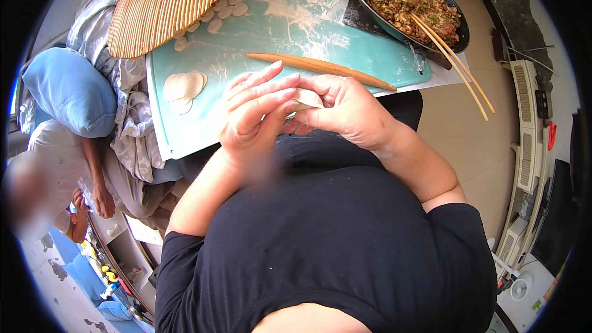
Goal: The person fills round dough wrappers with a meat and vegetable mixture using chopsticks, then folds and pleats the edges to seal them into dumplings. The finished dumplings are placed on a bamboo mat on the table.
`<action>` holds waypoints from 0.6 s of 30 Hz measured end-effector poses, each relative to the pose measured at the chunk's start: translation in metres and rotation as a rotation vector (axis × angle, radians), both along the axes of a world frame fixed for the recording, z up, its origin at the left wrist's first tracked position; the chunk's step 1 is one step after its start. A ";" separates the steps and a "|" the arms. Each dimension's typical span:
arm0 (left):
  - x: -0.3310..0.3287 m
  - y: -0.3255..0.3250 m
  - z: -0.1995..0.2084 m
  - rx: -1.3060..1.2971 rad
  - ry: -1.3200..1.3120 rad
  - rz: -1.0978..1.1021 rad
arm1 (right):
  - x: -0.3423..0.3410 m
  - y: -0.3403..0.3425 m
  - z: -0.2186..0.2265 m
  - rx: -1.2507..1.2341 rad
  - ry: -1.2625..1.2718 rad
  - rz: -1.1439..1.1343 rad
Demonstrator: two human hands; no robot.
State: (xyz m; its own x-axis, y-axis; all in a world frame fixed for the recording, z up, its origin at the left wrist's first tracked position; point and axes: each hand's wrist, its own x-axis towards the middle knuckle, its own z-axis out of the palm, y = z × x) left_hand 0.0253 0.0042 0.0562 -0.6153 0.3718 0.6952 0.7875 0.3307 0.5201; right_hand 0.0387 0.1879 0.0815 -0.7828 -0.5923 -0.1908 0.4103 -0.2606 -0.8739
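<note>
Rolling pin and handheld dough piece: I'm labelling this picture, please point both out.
Rolling pin [317, 66], head view: middle of the wooden shaft.
Dough piece [308, 97], head view: its visible pale side.

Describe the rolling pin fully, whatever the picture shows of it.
The rolling pin looks like smooth, light-brown wood: one slender piece, without separate handles, tapering toward both ends. It lies on the teal mat, slanting from farther away at its left tip to nearer at its right, by the mat's near edge. Flour is scattered beyond it. The left hand partly overlaps it in this view; whether either of the hands touches it is unclear.
</note>
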 end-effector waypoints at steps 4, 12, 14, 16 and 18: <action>0.003 0.007 0.006 0.234 -0.192 -0.049 | 0.002 0.001 0.001 -0.080 -0.041 -0.055; -0.002 0.000 0.001 -0.045 0.032 0.025 | 0.001 -0.001 0.001 -0.129 -0.020 -0.041; -0.001 -0.001 0.000 -0.072 0.063 0.052 | 0.000 -0.001 0.001 -0.089 -0.007 -0.009; -0.001 -0.002 0.000 -0.069 0.081 0.066 | -0.001 -0.001 0.002 -0.051 -0.006 0.010; -0.002 -0.002 -0.001 -0.017 -0.041 0.036 | -0.001 -0.001 0.003 -0.016 -0.016 0.018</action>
